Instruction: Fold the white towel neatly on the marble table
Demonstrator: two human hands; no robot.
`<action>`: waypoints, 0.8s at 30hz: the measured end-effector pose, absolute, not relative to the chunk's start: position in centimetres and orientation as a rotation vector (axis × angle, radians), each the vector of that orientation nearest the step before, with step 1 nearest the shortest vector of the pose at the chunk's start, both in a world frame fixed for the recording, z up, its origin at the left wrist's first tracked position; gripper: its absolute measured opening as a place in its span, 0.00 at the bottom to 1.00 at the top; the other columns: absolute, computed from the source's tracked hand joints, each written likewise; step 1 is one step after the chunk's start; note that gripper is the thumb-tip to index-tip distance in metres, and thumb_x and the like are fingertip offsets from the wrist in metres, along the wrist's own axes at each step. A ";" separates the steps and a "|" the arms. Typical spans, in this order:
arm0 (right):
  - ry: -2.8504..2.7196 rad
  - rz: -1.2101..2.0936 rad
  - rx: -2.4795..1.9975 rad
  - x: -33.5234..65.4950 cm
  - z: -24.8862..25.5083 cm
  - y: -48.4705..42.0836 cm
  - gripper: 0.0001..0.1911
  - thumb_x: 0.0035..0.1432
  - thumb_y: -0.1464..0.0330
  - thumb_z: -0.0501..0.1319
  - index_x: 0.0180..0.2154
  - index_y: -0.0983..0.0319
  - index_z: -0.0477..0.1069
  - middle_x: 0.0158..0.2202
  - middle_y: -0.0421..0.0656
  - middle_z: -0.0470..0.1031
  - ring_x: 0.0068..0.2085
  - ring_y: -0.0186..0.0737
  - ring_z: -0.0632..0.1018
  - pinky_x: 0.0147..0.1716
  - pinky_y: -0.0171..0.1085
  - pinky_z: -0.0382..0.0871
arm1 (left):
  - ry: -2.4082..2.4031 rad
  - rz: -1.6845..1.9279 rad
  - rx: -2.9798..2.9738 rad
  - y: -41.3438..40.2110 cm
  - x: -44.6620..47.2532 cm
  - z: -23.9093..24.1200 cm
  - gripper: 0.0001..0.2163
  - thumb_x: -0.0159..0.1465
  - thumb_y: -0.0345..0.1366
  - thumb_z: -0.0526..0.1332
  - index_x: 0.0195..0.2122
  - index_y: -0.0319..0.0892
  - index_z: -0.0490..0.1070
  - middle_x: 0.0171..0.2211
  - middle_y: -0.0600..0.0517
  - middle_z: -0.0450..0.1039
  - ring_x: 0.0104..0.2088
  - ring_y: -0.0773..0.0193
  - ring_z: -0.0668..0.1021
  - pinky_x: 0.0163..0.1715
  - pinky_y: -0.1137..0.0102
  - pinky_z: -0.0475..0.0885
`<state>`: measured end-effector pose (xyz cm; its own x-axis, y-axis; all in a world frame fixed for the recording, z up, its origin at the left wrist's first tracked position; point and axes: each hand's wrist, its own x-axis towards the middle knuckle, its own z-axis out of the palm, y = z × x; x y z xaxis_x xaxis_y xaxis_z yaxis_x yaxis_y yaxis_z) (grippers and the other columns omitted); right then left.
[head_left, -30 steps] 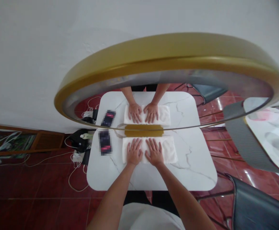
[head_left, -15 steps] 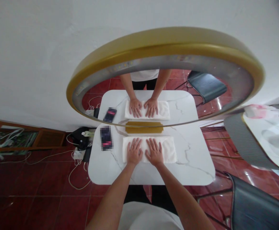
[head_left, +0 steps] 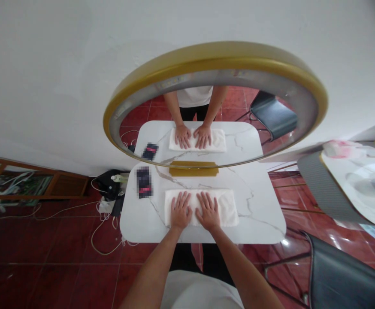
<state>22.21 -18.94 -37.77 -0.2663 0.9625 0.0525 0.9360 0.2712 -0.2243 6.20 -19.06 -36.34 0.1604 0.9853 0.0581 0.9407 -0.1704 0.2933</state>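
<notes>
A folded white towel (head_left: pixel 228 208) lies across the near half of a white marble-patterned table (head_left: pixel 258 219). My left hand (head_left: pixel 181 210) rests flat on the towel's left part, fingers slightly spread and pointing away from me. Beside it, my right hand (head_left: pixel 208 210) lies flat near the towel's middle, also with fingers apart. A narrow gap of towel shows between the two thumbs. Neither hand grips anything.
A gold-rimmed round mirror (head_left: pixel 216 60) stands on a gold base (head_left: pixel 194 169) behind the towel, reflecting both hands. A pixelated dark object (head_left: pixel 144 182) lies at the table's left. A black chair (head_left: pixel 342 270) and another table (head_left: pixel 364 184) stand right; cables (head_left: pixel 102 234) trail left.
Both hands and the towel under them have slid a little toward me, away from the mirror base. The mirror looks smaller in view, with its rim tilted differently.
</notes>
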 end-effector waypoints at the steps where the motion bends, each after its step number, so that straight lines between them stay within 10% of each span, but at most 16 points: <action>1: -2.356 0.215 -1.781 22.2 -37.8 -19.2 0.36 0.60 0.61 0.50 0.66 0.57 0.37 0.67 0.43 0.46 0.66 0.49 0.48 0.62 0.54 0.33 | 1.891 0.350 2.242 -19.3 6.2 -36.3 0.27 0.64 0.35 0.50 0.65 0.50 0.47 0.65 0.54 0.52 0.65 0.58 0.54 0.63 0.55 0.47; 24: -2.363 0.172 -1.848 22.1 -37.7 -25.8 0.35 0.60 0.65 0.49 0.66 0.58 0.38 0.67 0.42 0.46 0.66 0.48 0.48 0.62 0.55 0.36 | 1.827 0.340 2.288 -25.0 5.9 -36.3 0.29 0.62 0.32 0.52 0.65 0.51 0.49 0.64 0.56 0.54 0.64 0.58 0.56 0.63 0.57 0.49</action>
<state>22.08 -25.77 -37.65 -0.2373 0.9707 0.0373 0.9551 0.2402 -0.1735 5.88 -25.04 -36.32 0.2127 0.9754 0.0581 0.9308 -0.2204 0.2916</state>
